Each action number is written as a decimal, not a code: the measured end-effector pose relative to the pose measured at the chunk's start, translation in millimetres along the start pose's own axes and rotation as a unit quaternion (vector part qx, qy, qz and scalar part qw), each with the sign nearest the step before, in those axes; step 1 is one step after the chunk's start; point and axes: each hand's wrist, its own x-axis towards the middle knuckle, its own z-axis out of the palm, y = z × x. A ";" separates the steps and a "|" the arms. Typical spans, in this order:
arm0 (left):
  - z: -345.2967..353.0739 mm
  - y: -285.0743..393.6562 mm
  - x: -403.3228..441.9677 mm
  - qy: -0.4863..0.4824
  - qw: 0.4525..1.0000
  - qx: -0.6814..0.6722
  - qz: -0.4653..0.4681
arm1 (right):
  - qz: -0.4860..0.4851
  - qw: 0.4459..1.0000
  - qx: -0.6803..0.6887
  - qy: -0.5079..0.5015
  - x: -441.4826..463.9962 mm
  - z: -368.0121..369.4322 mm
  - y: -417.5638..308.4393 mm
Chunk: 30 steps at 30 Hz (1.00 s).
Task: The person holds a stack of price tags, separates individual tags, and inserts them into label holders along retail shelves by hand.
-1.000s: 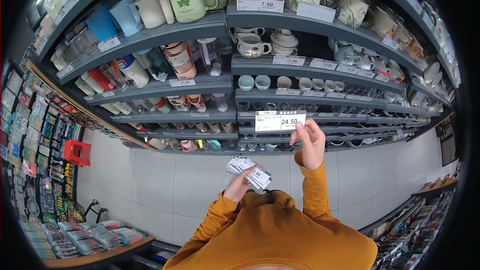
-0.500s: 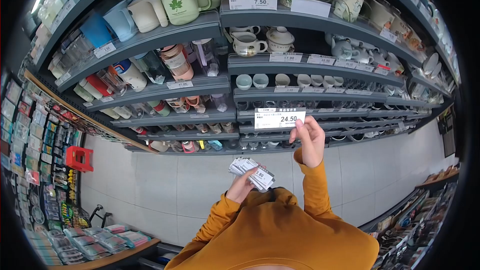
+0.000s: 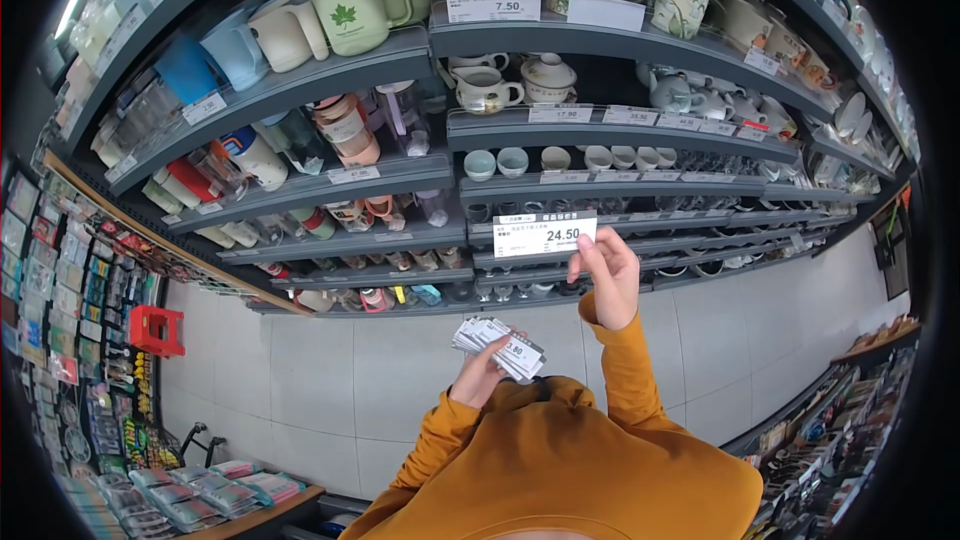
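Pinched at its right end by my right hand [image 3: 608, 272], a white price label [image 3: 545, 235] reading 24.50 is held up before the lower shelves. Below and to the left, my left hand [image 3: 480, 373] is closed on a fanned stack of price labels [image 3: 498, 347]; the top one shows 3.80. The two hands are apart. Behind the single label are shelf rows with small cups [image 3: 512, 161] and glassware. A blank white card [image 3: 606, 12] and a 7.50 label [image 3: 493, 7] sit on the upper shelf edge.
Mugs [image 3: 352, 12] line the upper left shelf, with bottles and tumblers [image 3: 347, 132] beneath. A teapot [image 3: 672, 90] stands on the right. A red stool [image 3: 156, 330] is on the tiled floor [image 3: 310, 370] at left. Packaged goods [image 3: 205, 495] lie at lower left.
The shelves have shifted left in the view. My right hand and its label have moved slightly left, still held up. My left hand keeps its stack in nearly the same place.
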 end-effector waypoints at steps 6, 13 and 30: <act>-1.6 1.6 -1.3 -0.009 1.000 0.002 -0.006 | -0.002 1.000 -0.003 -0.002 -1.3 1.1 0.1; -0.9 3.4 -5.7 -0.032 0.999 0.020 -0.017 | 0.001 1.000 -0.002 0.005 -4.6 3.9 -0.4; -10.5 7.4 -30.6 -0.026 1.000 0.015 0.007 | -0.002 1.000 0.002 -0.009 -8.1 27.4 1.7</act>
